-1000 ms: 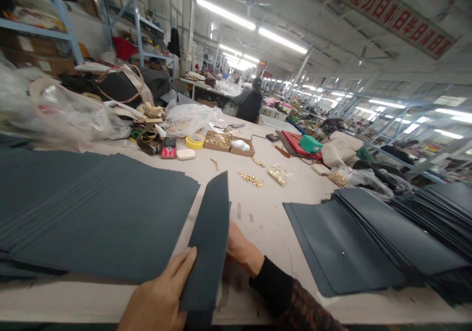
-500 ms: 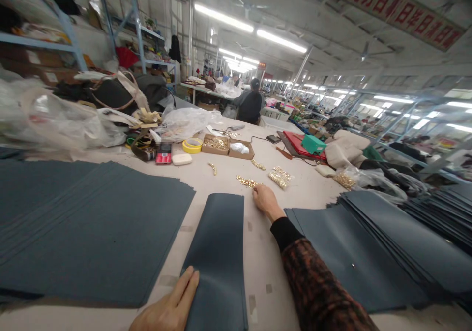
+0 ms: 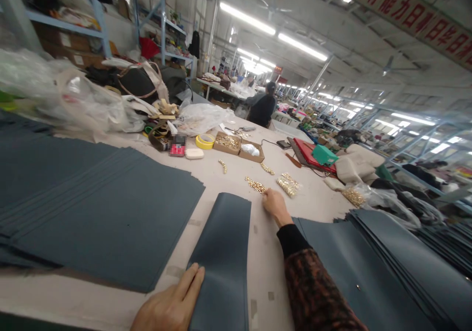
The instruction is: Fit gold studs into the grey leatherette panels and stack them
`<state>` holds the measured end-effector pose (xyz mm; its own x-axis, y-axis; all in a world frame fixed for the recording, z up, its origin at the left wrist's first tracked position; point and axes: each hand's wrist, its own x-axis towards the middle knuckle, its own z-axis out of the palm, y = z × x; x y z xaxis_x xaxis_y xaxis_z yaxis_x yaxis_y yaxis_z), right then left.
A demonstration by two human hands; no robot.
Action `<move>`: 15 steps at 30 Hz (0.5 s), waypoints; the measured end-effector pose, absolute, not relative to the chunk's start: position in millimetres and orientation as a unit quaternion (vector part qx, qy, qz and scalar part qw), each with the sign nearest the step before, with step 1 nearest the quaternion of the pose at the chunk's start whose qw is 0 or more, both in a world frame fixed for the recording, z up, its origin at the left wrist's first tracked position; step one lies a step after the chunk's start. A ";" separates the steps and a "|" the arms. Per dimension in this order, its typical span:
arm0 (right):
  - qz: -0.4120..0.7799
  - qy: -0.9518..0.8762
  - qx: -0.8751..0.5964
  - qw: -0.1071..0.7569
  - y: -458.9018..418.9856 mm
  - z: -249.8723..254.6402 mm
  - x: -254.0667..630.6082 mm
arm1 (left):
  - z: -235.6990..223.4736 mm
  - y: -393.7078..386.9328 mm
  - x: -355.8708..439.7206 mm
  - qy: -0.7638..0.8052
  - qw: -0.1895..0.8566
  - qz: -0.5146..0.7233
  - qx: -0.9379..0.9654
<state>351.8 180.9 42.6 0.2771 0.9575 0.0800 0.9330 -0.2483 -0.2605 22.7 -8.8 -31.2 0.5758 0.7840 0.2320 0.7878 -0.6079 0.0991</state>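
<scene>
A folded dark blue-grey sheet (image 3: 224,242), like leather, lies lengthwise in front of me on the pale table. My left hand (image 3: 171,296) rests on its left edge, fingers stretched out and lying flat; the thumb is hidden. Farther off, my right hand (image 3: 275,204) is at the near right end of a loose pile of small gold metal pieces (image 3: 254,184). Its fingers are closed together at the tips, and whatever they pinch is too small to make out. A clear bag of gold pieces (image 3: 288,185) lies just beyond that hand.
Stacks of dark sheets lie left (image 3: 110,213) and right (image 3: 339,252). Farther back are a yellow tape roll (image 3: 205,141), cardboard boxes of small parts (image 3: 226,143), a red folder (image 3: 308,153) and plastic bags (image 3: 202,117). A person (image 3: 262,107) sits beyond the table.
The view has turned slightly left, so things appear shifted to the right. My right hand stays at the gold pile, and my left hand stays on the folded sheet.
</scene>
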 end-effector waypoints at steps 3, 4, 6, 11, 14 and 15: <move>0.105 -0.599 -0.773 0.182 159.1 48.1 356.8 | -21.4 -10.1 28.7 -0.455 -0.008 -0.117 -0.883; 0.132 -0.602 -0.763 0.197 149.7 49.9 354.8 | -16.0 -10.8 30.9 -0.461 -0.020 -0.106 -0.881; 0.190 -0.614 -0.733 0.222 128.6 53.5 342.3 | -3.9 -11.9 34.2 -0.472 -0.048 -0.078 -0.877; 0.436 -0.613 -0.587 0.301 75.5 61.5 271.6 | 14.8 -11.9 33.7 -0.458 -0.090 -0.068 -0.882; 0.469 -0.660 -0.548 0.210 56.4 61.2 230.1 | 16.5 -12.4 30.8 -0.450 -0.079 -0.086 -0.885; 0.455 -0.685 -0.540 0.178 53.5 60.0 220.4 | 16.5 -12.6 30.1 -0.446 -0.075 -0.093 -0.887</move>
